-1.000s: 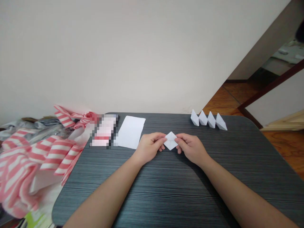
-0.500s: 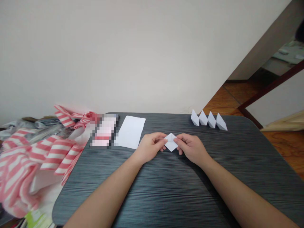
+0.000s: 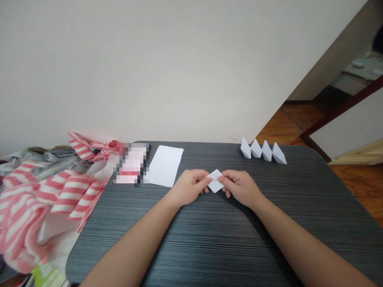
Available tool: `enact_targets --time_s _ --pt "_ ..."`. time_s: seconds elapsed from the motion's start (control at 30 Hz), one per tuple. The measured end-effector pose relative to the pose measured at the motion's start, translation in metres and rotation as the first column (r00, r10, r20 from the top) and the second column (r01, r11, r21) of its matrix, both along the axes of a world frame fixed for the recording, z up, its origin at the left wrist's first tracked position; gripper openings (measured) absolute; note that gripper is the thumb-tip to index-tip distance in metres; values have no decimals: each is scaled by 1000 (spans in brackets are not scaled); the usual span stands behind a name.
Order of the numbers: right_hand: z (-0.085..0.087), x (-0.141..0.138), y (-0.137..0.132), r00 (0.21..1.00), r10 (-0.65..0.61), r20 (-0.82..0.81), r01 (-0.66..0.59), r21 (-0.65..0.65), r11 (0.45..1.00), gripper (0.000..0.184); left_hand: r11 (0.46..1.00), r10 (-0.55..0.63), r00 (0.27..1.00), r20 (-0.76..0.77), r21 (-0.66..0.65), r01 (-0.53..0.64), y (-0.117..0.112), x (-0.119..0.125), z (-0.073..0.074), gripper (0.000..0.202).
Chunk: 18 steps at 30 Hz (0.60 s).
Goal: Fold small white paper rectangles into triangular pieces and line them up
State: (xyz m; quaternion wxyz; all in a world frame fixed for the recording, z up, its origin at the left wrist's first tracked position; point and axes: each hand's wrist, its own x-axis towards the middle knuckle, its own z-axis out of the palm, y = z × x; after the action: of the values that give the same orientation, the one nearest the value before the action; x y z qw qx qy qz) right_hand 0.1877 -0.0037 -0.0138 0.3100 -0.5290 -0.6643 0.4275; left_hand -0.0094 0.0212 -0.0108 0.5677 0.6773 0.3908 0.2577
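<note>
A small diamond of folded white paper (image 3: 216, 185) is held between my two hands above the dark table. My left hand (image 3: 189, 186) pinches its left corner, thumb on top and fingers beneath. On the opposite corner, my right hand (image 3: 243, 186) grips in the same way. A crease shows down the upper half of the paper. The fingertips under it are partly hidden. Several folded white paper boats (image 3: 266, 151) stand in a row at the back right of the table.
White paper sheets (image 3: 166, 165) lie left of my hands, beside a pixelated phone-like object (image 3: 131, 164). The dark wood-grain table (image 3: 209, 243) meets a pale wall (image 3: 179, 71). Red-and-white striped cloth (image 3: 72, 190) is heaped off the left edge.
Both hands and the folded paper have come slightly lower, toward me. My thumbs have shifted a little inward on the paper. The other things have stayed in place.
</note>
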Motion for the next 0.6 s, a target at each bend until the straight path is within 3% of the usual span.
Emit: enact_targets --time_s 0.6 --pt "3 -5 -3 998 0 59 -1 15 1000 29 994 -47 989 -143 95 61 -1 -1 9 37"
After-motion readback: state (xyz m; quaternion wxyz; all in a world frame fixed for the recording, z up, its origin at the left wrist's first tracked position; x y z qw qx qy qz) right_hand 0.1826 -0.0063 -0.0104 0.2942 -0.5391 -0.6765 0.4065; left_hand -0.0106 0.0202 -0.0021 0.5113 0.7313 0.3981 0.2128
